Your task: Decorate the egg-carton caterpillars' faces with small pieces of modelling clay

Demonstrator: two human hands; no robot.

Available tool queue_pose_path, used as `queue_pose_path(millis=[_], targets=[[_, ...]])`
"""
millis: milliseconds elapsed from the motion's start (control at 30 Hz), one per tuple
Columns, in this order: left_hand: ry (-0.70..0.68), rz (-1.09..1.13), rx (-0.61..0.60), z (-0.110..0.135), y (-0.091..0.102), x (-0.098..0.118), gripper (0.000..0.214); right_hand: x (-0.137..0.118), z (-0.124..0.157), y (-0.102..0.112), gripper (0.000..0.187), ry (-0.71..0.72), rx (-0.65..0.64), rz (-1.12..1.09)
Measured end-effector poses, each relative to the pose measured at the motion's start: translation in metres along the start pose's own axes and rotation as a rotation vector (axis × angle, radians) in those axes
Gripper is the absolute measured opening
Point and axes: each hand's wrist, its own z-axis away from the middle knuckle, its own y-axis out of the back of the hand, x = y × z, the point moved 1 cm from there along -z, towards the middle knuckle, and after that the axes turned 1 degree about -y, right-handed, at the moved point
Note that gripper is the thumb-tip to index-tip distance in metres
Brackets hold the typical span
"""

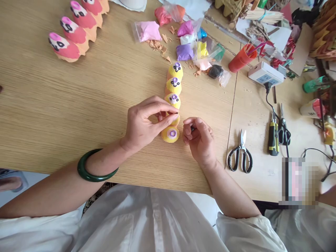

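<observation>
Yellow caterpillar [173, 91], seemingly purple-and-black faces

Left hand [145, 122] pinches fingertips on a yellow caterpillar [172, 101] lying on the table [65, 115]. Right hand [198, 138], curled, holds a small dark bit just beside it. Scissors [240, 155] lie near.

One camera here, riding on the person's head, tipped forward and steeply down onto the pale wood-grain table [65, 105]. It's in close: the white cloth shirt [147, 224] fills the bottom edge, both bare forearms rise from there, and the left hand [147, 120] and right hand [198, 140] meet dead centre at the row of yellow painted domes [173, 84]. The table's far side runs off the top, black-handled steel scissors [240, 155] at lower right
</observation>
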Motion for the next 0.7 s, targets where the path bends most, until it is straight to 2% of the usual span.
queue_pose_path(millis=[200, 400, 600, 700], targets=[[-0.046, 0.009, -0.062, -0.0007, 0.0002, 0.0031, 0.016, -0.0014, -0.0016, -0.001, 0.032, -0.034, -0.043, -0.115], [-0.116, 0.002, -0.117, 0.0009, -0.0007, 0.0042, 0.017, -0.0001, -0.0011, -0.0014, 0.038, -0.069, -0.035, -0.034], [-0.312, -0.134, -0.139, 0.0034, 0.0006, 0.0027, 0.014, 0.0018, -0.0026, -0.0013, 0.038, -0.083, -0.019, -0.041], [-0.24, -0.159, -0.082, 0.0027, 0.0027, 0.0038, 0.011, 0.0017, -0.0031, -0.0009, 0.042, -0.072, -0.006, -0.004]])
